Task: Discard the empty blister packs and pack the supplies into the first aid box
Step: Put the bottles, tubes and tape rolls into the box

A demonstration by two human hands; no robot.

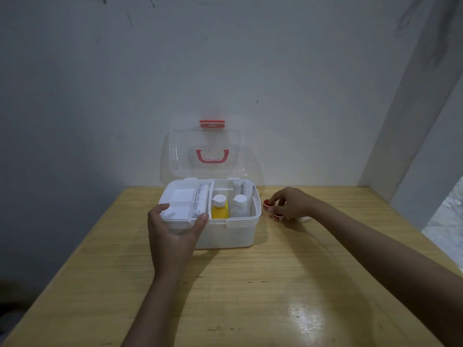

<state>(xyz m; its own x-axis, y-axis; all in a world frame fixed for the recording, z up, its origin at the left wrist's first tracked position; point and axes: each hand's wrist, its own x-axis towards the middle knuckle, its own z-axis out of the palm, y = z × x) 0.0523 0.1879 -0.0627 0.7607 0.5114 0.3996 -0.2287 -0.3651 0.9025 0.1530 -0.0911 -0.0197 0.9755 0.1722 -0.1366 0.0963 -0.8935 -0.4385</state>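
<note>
Packing looked mostly done. First aid box [225, 234] sat at table [275, 284] centre, toward 12 o'clock, clear lid [204, 154] standing open against the wall.

Inside: yellow bottle [220, 209] and a white bottle [239, 205] upright in the front-right compartment; one wrapped bandage roll [200, 200] lying along the inner tray [179, 196] at its right edge; two more rolls [241, 187] upright at the box's 1 o'clock corner.

Left hand [172, 236] clasped the tray's front edge at the box's 7 o'clock, thumb on the left corner, fingers spread along the rim — bracing or seating the tray, my read.

Right hand [292, 202] was at 3 o'clock, just beside the box wall, fingers pinched narrow on small red-and-white items [271, 209], probably tape rolls; too small to say for sure. Something pale lay under the wrist, hidden.

No blister packs visible on the table, so the discard step was likely finished, though no bin was in view to confirm.

Left, by my judgement: drop the red items in, then close and latch the lid.
</note>
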